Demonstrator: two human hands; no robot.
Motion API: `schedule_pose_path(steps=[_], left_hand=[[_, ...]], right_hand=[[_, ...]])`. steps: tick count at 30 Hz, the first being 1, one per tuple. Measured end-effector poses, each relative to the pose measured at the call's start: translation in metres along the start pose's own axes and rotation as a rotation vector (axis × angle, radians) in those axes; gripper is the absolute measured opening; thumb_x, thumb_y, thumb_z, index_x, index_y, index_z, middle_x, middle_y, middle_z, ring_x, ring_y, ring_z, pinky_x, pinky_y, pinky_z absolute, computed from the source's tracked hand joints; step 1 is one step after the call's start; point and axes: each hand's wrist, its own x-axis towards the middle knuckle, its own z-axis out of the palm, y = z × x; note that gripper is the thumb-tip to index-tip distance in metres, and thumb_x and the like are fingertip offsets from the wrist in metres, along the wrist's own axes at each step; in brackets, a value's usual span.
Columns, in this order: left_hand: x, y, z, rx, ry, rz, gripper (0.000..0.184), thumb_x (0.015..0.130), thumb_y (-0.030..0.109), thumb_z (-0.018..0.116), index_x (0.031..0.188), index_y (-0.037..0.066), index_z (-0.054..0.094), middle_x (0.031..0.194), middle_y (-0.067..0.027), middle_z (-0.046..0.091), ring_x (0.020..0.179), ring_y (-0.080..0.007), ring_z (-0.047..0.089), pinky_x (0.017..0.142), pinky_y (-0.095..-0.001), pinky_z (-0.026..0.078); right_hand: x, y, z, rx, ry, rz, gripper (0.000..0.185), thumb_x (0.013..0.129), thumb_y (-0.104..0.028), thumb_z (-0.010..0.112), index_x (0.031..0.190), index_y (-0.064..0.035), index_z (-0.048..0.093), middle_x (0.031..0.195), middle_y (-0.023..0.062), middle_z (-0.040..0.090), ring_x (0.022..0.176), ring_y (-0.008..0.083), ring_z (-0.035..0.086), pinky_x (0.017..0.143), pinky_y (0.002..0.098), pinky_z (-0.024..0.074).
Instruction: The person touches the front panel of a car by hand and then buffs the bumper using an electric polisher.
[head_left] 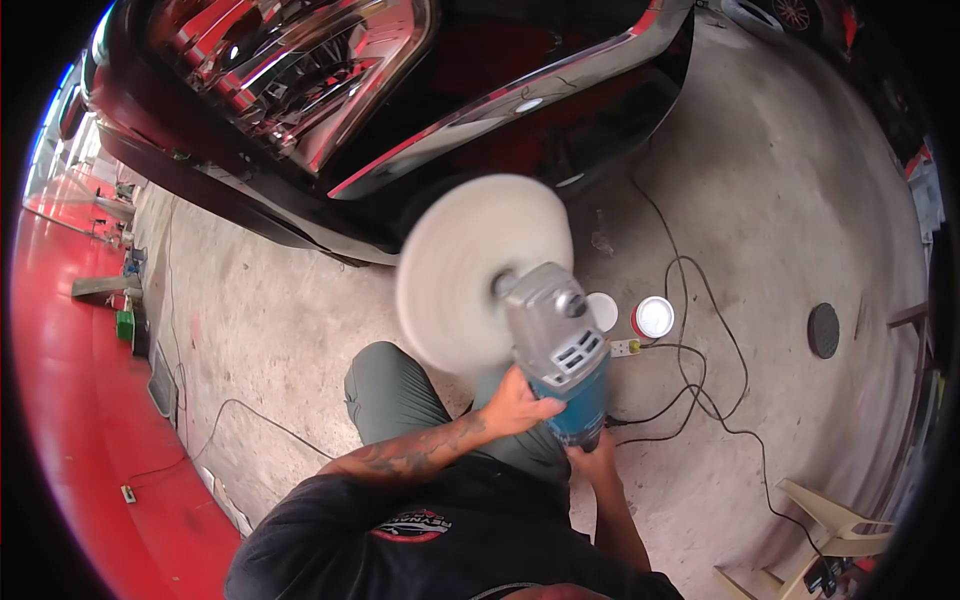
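Note:
A blue and silver power polisher (562, 345) is held up in front of my body. Its round whitish pad (480, 270) is blurred and faces the dark car (270, 210). My left hand (518, 405) is wrapped round the side of the tool's body, just below the metal head. Further back, my right hand (596, 458) grips the rear end, partly hidden by the tool. Between the pad and the car's glossy lower bodywork, I cannot make out any contact.
On the concrete floor stand an open tub (654, 318) and a white lid (601, 311), beside a power outlet box (625, 348). Black cables (700, 390) loop to the right. A dark round pad (823, 331) and a beige chair (830, 520) are further right. A red wall (90, 400) borders the left.

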Motion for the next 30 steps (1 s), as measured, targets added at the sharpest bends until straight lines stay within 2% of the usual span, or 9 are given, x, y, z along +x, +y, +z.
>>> schedule_pose_path(steps=[2,8,13,15,19,21,24,27,30], left_hand=[[-0.021,0.011,-0.007,-0.078,0.017,0.073,0.082,0.081,0.030,0.082,0.143,-0.002,0.039,0.137,-0.0103,0.054,0.127,-0.0212,0.051,0.109,-0.0382,0.039],[-0.060,0.000,-0.019,-0.094,0.106,0.157,0.096,0.076,0.037,0.087,0.147,-0.001,0.035,0.144,-0.0102,0.049,0.131,-0.0220,0.047,0.110,-0.0389,0.038],[-0.011,0.029,0.029,-0.172,-0.003,0.086,0.080,0.083,0.034,0.076,0.144,-0.002,0.039,0.139,-0.0097,0.053,0.128,-0.0201,0.049,0.109,-0.0370,0.038],[0.009,0.033,0.043,-0.250,-0.023,0.084,0.080,0.085,0.037,0.074,0.144,-0.003,0.039,0.138,-0.0099,0.053,0.127,-0.0191,0.049,0.108,-0.0361,0.039],[0.019,0.039,0.048,-0.371,-0.103,0.116,0.086,0.087,0.048,0.075,0.146,-0.001,0.036,0.144,-0.0077,0.049,0.131,-0.0178,0.044,0.111,-0.0349,0.035],[0.006,0.043,0.042,-0.310,-0.061,0.108,0.084,0.089,0.051,0.072,0.143,-0.004,0.039,0.139,-0.0101,0.051,0.127,-0.0185,0.048,0.108,-0.0347,0.039],[-0.014,0.068,0.050,-0.412,0.031,0.220,0.086,0.088,0.053,0.072,0.143,-0.004,0.039,0.140,-0.0100,0.051,0.128,-0.0185,0.047,0.108,-0.0352,0.038],[-0.028,0.085,0.054,-0.340,0.161,0.249,0.087,0.087,0.053,0.073,0.143,-0.004,0.039,0.141,-0.0097,0.051,0.130,-0.0187,0.047,0.109,-0.0358,0.037],[-0.038,0.102,0.060,-0.348,0.216,0.285,0.081,0.089,0.047,0.073,0.143,-0.004,0.039,0.139,-0.0096,0.052,0.127,-0.0186,0.049,0.108,-0.0354,0.038]], right_hand=[[-0.014,-0.023,-0.005,-0.135,-0.038,-0.033,0.041,0.066,-0.023,0.081,0.095,0.0018,0.066,0.086,0.0168,0.070,0.083,0.0259,0.070,0.074,0.0390,0.0534],[-0.042,-0.126,-0.021,-0.120,-0.136,0.000,0.041,0.069,-0.019,0.080,0.101,0.0025,0.067,0.082,0.0145,0.071,0.076,0.0209,0.069,0.072,0.0361,0.0541],[-0.065,-0.170,-0.050,-0.249,0.065,0.101,0.036,0.072,-0.014,0.078,0.100,0.0037,0.066,0.083,0.0137,0.072,0.075,0.0181,0.069,0.070,0.0331,0.0535],[-0.071,-0.185,-0.057,-0.257,0.150,0.201,0.034,0.072,-0.012,0.078,0.099,0.0037,0.065,0.083,0.0142,0.072,0.074,0.0184,0.069,0.070,0.0335,0.0535],[-0.076,-0.192,-0.063,-0.382,0.224,0.124,0.032,0.071,-0.010,0.077,0.097,0.0028,0.065,0.076,0.0124,0.071,0.068,0.0193,0.068,0.068,0.0334,0.0533],[-0.073,-0.199,-0.063,-0.380,0.158,0.076,0.032,0.070,-0.010,0.078,0.097,0.0026,0.065,0.077,0.0122,0.071,0.069,0.0187,0.069,0.068,0.0331,0.0534],[-0.068,-0.225,-0.058,-0.393,0.038,0.072,0.033,0.070,-0.010,0.078,0.098,0.0025,0.065,0.080,0.0124,0.072,0.072,0.0179,0.069,0.069,0.0326,0.0535],[-0.065,-0.238,-0.060,-0.379,-0.064,0.101,0.033,0.070,-0.010,0.079,0.098,0.0026,0.066,0.082,0.0122,0.072,0.074,0.0163,0.069,0.070,0.0318,0.0534],[-0.065,-0.252,-0.061,-0.342,-0.131,0.145,0.034,0.070,-0.010,0.079,0.098,0.0026,0.066,0.080,0.0107,0.072,0.073,0.0145,0.067,0.070,0.0310,0.0532]])
